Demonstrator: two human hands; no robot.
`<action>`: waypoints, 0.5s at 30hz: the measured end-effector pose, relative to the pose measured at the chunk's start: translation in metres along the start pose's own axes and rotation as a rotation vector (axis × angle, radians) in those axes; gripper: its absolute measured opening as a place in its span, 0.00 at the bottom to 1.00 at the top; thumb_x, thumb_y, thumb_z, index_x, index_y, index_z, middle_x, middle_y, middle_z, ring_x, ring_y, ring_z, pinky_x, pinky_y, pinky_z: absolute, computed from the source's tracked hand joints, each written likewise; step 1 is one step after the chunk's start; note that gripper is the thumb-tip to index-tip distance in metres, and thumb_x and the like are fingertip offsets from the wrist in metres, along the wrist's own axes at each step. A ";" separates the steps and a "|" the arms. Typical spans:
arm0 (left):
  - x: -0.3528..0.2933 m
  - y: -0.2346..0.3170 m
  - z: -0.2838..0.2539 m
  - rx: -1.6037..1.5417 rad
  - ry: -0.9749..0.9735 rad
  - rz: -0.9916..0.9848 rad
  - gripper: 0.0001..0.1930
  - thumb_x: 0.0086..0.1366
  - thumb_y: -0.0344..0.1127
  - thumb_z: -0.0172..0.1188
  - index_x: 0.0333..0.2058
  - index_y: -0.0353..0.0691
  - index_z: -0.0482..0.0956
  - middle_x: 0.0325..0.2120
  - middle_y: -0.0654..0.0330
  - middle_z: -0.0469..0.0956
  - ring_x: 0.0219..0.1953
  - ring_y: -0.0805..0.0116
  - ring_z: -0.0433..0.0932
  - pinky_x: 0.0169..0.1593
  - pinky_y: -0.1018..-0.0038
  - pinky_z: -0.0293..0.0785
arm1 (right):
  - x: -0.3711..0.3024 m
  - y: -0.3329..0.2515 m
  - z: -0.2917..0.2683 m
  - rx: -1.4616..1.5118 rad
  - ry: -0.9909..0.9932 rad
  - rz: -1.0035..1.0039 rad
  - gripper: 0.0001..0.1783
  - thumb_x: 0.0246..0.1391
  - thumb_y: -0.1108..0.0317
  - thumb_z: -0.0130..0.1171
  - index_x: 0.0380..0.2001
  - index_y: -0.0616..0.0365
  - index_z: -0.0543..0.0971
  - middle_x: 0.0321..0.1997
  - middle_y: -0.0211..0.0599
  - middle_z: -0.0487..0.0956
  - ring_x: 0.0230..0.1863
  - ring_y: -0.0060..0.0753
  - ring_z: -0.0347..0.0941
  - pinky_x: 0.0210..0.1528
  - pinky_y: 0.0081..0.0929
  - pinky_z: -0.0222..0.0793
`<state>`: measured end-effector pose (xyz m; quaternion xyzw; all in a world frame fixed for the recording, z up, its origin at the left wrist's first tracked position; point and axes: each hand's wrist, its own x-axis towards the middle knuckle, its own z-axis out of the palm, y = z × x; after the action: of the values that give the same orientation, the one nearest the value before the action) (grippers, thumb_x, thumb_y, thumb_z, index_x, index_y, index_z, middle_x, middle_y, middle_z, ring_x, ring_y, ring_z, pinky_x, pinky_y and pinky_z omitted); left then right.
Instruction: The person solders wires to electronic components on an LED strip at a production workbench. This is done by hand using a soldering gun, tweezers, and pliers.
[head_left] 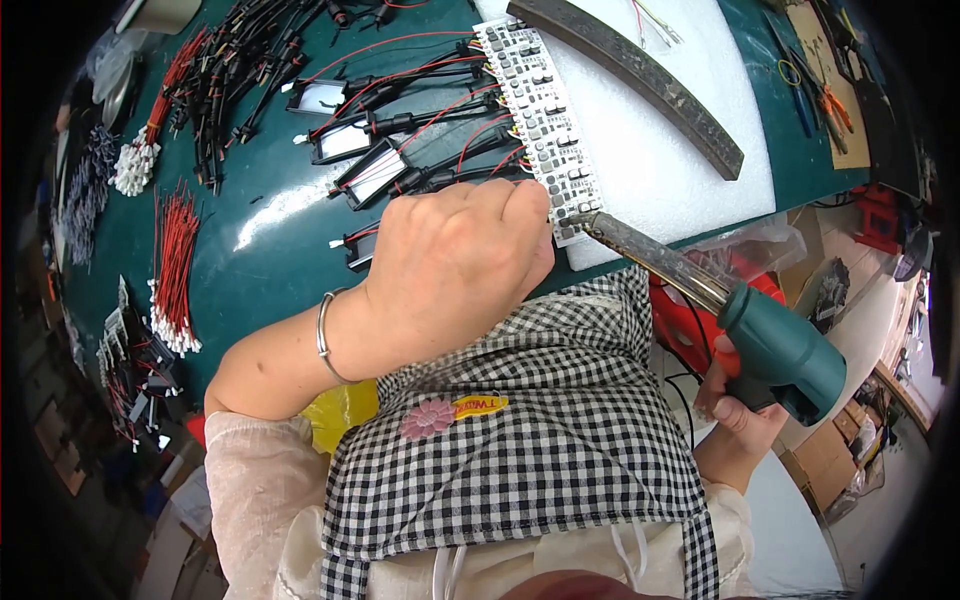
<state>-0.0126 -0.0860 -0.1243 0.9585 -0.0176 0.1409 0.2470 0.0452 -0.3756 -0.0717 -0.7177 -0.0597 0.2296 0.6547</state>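
A strip of white circuit boards (540, 110) with small black and silver parts runs along the left edge of a white foam sheet (690, 130). At its near end my left hand (455, 250) is closed, with fingertips turned away, so what it pinches is hidden. My right hand (738, 405) grips a green soldering gun (785, 345) by its handle. The gun's metal tip touches or nearly touches the nearest board beside my left hand. From the strip's left side, red and black wires lead to black cables and small open black cases (372, 175).
Red wire bundles with white plugs (175, 265) and a heap of black cables (225, 90) lie on the green table (265, 270). A dark curved bar (640, 80) rests across the foam. Pliers (797, 95) and orange-handled cutters (835, 105) lie at the far right.
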 end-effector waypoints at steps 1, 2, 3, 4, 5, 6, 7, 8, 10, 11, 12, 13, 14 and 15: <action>0.000 0.000 0.000 0.007 0.003 0.006 0.12 0.45 0.27 0.64 0.25 0.39 0.68 0.15 0.62 0.70 0.16 0.65 0.72 0.17 0.72 0.66 | -0.001 0.000 0.000 0.004 0.014 0.014 0.39 0.28 0.63 0.76 0.43 0.76 0.70 0.21 0.38 0.74 0.12 0.21 0.63 0.13 0.18 0.60; 0.000 0.000 0.000 0.006 0.002 0.007 0.12 0.45 0.27 0.64 0.25 0.39 0.68 0.15 0.62 0.70 0.16 0.65 0.72 0.17 0.72 0.66 | -0.001 0.000 0.001 0.004 0.015 0.015 0.39 0.28 0.63 0.76 0.43 0.76 0.70 0.21 0.38 0.74 0.12 0.21 0.63 0.13 0.18 0.60; -0.001 -0.001 0.000 0.006 -0.004 0.006 0.12 0.46 0.27 0.64 0.25 0.39 0.68 0.15 0.62 0.70 0.16 0.66 0.72 0.17 0.73 0.66 | -0.002 0.000 0.001 -0.006 0.031 0.021 0.39 0.28 0.63 0.77 0.43 0.75 0.70 0.21 0.38 0.74 0.12 0.22 0.63 0.13 0.18 0.59; -0.001 -0.001 0.001 0.007 -0.009 0.005 0.12 0.46 0.28 0.64 0.26 0.39 0.68 0.16 0.62 0.71 0.16 0.66 0.72 0.17 0.73 0.66 | -0.002 0.000 0.002 -0.017 0.047 0.026 0.39 0.27 0.63 0.77 0.42 0.75 0.71 0.21 0.37 0.74 0.13 0.22 0.63 0.13 0.18 0.58; -0.001 -0.001 0.001 0.006 -0.010 0.005 0.12 0.46 0.28 0.64 0.26 0.39 0.68 0.16 0.62 0.71 0.16 0.66 0.72 0.17 0.73 0.66 | -0.003 0.000 0.001 -0.018 0.048 0.027 0.39 0.27 0.63 0.77 0.42 0.75 0.71 0.21 0.37 0.74 0.13 0.22 0.63 0.13 0.18 0.58; -0.001 -0.001 0.002 0.009 0.001 0.009 0.12 0.46 0.28 0.64 0.26 0.39 0.68 0.16 0.62 0.71 0.16 0.67 0.72 0.17 0.73 0.66 | -0.004 0.000 0.000 -0.029 0.043 0.037 0.39 0.26 0.63 0.77 0.42 0.74 0.71 0.22 0.38 0.74 0.13 0.22 0.64 0.13 0.18 0.57; -0.002 -0.001 0.002 0.013 0.011 0.013 0.12 0.45 0.28 0.64 0.26 0.39 0.69 0.16 0.63 0.71 0.16 0.67 0.72 0.17 0.74 0.66 | -0.004 0.001 -0.001 -0.040 0.038 0.048 0.40 0.25 0.63 0.78 0.42 0.74 0.71 0.23 0.39 0.75 0.14 0.22 0.64 0.13 0.17 0.56; -0.002 -0.001 0.003 0.013 0.010 0.013 0.12 0.45 0.28 0.64 0.26 0.39 0.69 0.16 0.63 0.71 0.16 0.67 0.72 0.17 0.74 0.66 | -0.004 0.000 -0.001 -0.039 0.039 0.049 0.40 0.25 0.63 0.78 0.42 0.74 0.71 0.23 0.39 0.75 0.14 0.22 0.64 0.13 0.17 0.56; -0.001 -0.002 0.004 0.008 0.026 0.025 0.12 0.45 0.28 0.64 0.26 0.39 0.69 0.16 0.63 0.71 0.16 0.67 0.72 0.17 0.74 0.66 | -0.004 -0.002 0.001 -0.057 0.066 0.075 0.40 0.24 0.63 0.78 0.41 0.74 0.71 0.27 0.41 0.75 0.15 0.23 0.65 0.14 0.18 0.58; -0.002 -0.002 0.003 0.009 0.026 0.024 0.12 0.45 0.28 0.64 0.26 0.39 0.69 0.16 0.63 0.71 0.16 0.67 0.72 0.17 0.74 0.66 | -0.004 -0.002 0.003 -0.056 0.065 0.075 0.40 0.24 0.63 0.78 0.41 0.74 0.71 0.27 0.41 0.75 0.15 0.23 0.65 0.14 0.18 0.58; -0.002 -0.002 0.003 0.010 0.006 0.008 0.12 0.45 0.28 0.64 0.26 0.39 0.69 0.16 0.62 0.72 0.16 0.67 0.73 0.17 0.74 0.66 | -0.003 -0.003 0.007 -0.045 0.086 0.072 0.39 0.24 0.63 0.78 0.41 0.74 0.71 0.29 0.41 0.75 0.15 0.23 0.65 0.14 0.18 0.60; -0.002 -0.002 0.003 0.011 -0.014 -0.008 0.12 0.45 0.28 0.64 0.26 0.39 0.69 0.17 0.62 0.72 0.16 0.67 0.73 0.17 0.74 0.67 | -0.003 -0.003 0.008 -0.034 0.107 0.068 0.39 0.24 0.64 0.77 0.41 0.74 0.71 0.31 0.42 0.75 0.15 0.24 0.65 0.14 0.19 0.61; -0.002 -0.002 0.003 0.011 -0.014 -0.009 0.12 0.45 0.28 0.64 0.26 0.39 0.69 0.17 0.62 0.72 0.16 0.67 0.73 0.17 0.74 0.67 | -0.002 -0.003 0.006 -0.034 0.107 0.068 0.39 0.24 0.64 0.77 0.41 0.74 0.71 0.31 0.42 0.75 0.15 0.24 0.65 0.14 0.19 0.61; -0.003 -0.002 0.003 -0.003 -0.013 -0.014 0.11 0.45 0.28 0.64 0.26 0.40 0.69 0.17 0.62 0.73 0.17 0.67 0.73 0.17 0.74 0.67 | -0.002 -0.001 0.001 -0.040 0.073 0.069 0.39 0.24 0.65 0.77 0.42 0.73 0.71 0.32 0.42 0.75 0.15 0.24 0.65 0.14 0.19 0.63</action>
<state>-0.0142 -0.0853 -0.1283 0.9591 -0.0128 0.1330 0.2495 0.0434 -0.3749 -0.0702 -0.7402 -0.0157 0.2246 0.6336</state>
